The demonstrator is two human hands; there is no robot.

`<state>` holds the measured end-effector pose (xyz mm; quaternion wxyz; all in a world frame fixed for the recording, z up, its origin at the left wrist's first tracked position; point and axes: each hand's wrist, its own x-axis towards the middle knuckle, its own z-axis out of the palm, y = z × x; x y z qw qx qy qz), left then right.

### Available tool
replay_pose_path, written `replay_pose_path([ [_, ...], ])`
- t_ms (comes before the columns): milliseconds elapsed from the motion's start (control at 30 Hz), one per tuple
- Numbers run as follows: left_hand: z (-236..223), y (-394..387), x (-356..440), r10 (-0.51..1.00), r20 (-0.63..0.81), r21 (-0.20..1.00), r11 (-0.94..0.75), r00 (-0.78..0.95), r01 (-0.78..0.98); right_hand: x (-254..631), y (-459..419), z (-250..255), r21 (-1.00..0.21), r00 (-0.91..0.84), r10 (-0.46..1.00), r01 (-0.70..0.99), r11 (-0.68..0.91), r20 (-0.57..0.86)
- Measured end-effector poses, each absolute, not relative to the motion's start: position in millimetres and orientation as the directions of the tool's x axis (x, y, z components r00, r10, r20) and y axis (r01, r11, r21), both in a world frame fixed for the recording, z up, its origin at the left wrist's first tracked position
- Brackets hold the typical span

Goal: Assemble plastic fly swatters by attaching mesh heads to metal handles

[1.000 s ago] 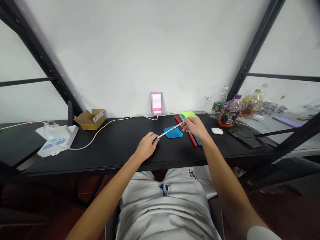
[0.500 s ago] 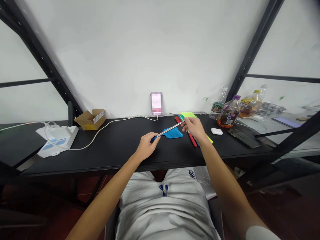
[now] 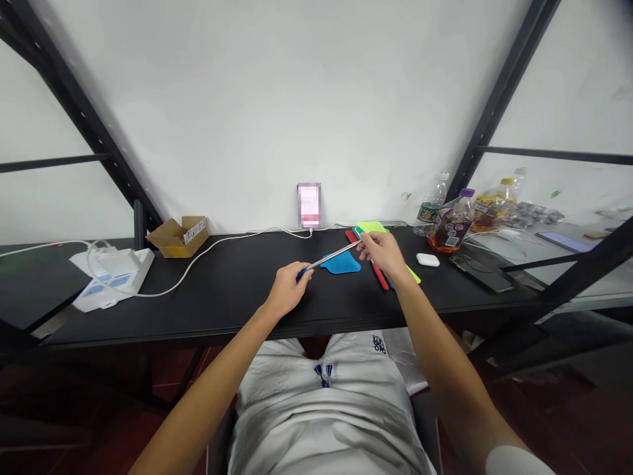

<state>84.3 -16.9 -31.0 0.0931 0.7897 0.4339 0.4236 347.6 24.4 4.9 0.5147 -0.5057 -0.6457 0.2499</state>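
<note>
A thin silvery metal rod [image 3: 331, 256] with a blue end slants between my two hands above the black desk. My left hand [image 3: 289, 288] is closed around its blue lower end. The fingers of my right hand [image 3: 380, 251] pinch the upper end, partly hiding it. Just behind the rod lies a blue fly swatter head [image 3: 345, 263] with a fine mesh, its narrow neck facing left. Beneath and beside my right hand are a red fly swatter [image 3: 380, 276] and a yellow-green one [image 3: 373, 227], partly covered. A teal piece [image 3: 359, 231] shows at my right fingertips.
A phone [image 3: 309, 206] leans on the wall, its cable running left to a white power strip [image 3: 116, 280]. An open cardboard box [image 3: 179, 239] stands at left. On the right are a white earbud case [image 3: 428, 260], a dark phone [image 3: 481, 272] and drink bottles [image 3: 451, 223].
My left hand has shifted very slightly left along with the blue end of the rod. The right hand keeps its pinch, and the things on the desk stay put.
</note>
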Motion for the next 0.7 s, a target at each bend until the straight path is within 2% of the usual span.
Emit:
replay_pose_path([
  [167,-32,-16,84,0.743,0.563,0.401,-0.628,0.362,0.667,342,15,12,-0.844,-0.031,0.920,0.387,0.372,0.391],
  [300,-33,-16,84,0.743,0.557,0.385,-0.627,0.372,0.677,327,8,12,-0.837,-0.150,0.919,0.379,0.394,0.364],
  [500,-34,-15,83,0.741,0.560,0.358,-0.620,0.370,0.698,314,6,7,-0.819,-0.143,0.922,0.424,0.385,0.360],
  [700,-36,-15,83,0.743,0.575,0.351,-0.603,0.343,0.716,316,11,3,-0.825,-0.186,0.916,0.397,0.402,0.357],
])
